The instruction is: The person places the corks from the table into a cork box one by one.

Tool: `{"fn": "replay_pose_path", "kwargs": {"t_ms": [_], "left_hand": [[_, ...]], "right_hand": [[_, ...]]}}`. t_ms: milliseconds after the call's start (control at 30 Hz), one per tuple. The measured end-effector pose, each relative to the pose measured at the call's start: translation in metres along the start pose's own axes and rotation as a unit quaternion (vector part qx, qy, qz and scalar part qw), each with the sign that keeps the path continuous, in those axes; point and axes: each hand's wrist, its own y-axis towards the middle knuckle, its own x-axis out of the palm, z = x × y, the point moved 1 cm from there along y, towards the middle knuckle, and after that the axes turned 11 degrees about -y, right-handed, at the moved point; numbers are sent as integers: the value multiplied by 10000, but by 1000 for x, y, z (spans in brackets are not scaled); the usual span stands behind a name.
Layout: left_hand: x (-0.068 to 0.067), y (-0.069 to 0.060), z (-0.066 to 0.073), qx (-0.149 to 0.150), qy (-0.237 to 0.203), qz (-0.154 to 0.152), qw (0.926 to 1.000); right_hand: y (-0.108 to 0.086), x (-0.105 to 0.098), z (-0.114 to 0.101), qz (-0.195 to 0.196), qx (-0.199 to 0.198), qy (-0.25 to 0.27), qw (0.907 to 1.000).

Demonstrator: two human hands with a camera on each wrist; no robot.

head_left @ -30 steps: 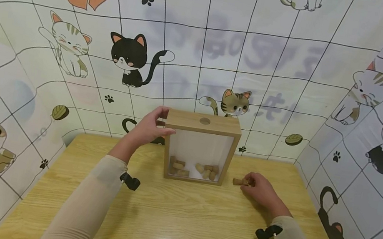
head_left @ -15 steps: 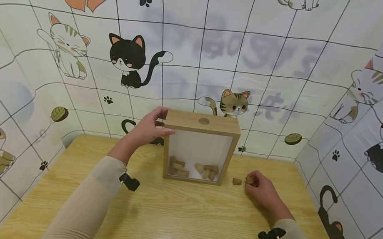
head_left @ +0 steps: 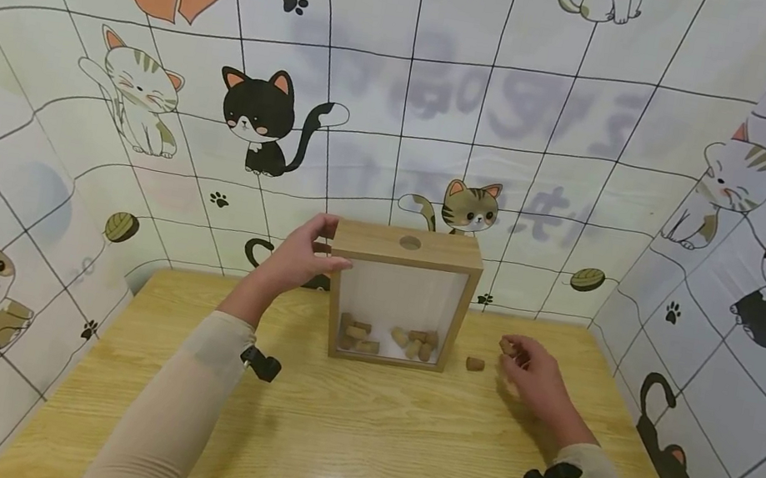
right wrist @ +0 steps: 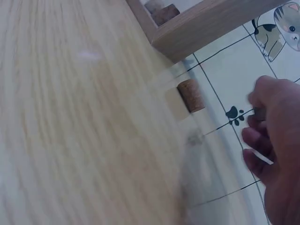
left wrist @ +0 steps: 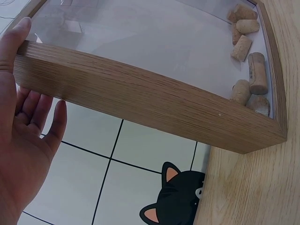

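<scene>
A shallow wooden box (head_left: pixel 408 247) with a clear front and a round hole (head_left: pixel 410 242) in its top stands upright on the table. Several corks (left wrist: pixel 257 72) lie inside at the bottom, in two clusters. My left hand (head_left: pixel 296 258) grips the box's upper left edge, thumb at the front and fingers around the side. To the right of the box, my right hand (head_left: pixel 543 382) pinches a cork (head_left: pixel 507 347) just above the table; in the right wrist view that cork is mostly hidden by the fingers. One loose cork (right wrist: pixel 191 95) rests on the table between box and right hand.
The wood-grain table (head_left: pixel 381 433) has a glare spot near its front. A white gridded cloth (head_left: pixel 371 127) with printed cats hangs behind the table and along both sides.
My right hand has lifted a cork off the table and moved slightly up and right, away from the other cork, which stays put. My left hand and the box have not moved.
</scene>
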Motion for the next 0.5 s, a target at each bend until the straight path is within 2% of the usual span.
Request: {"fn": "replay_pose_path", "kwargs": {"t_ms": [200,500], "left_hand": [[0,0,0,-9,1,-19,10000],[0,0,-1,0,72,-4,10000]], "right_hand": [[3,-11,-14,701,-447,-248,9962],[9,-21,-31,939,-732,-32,9929]]}}
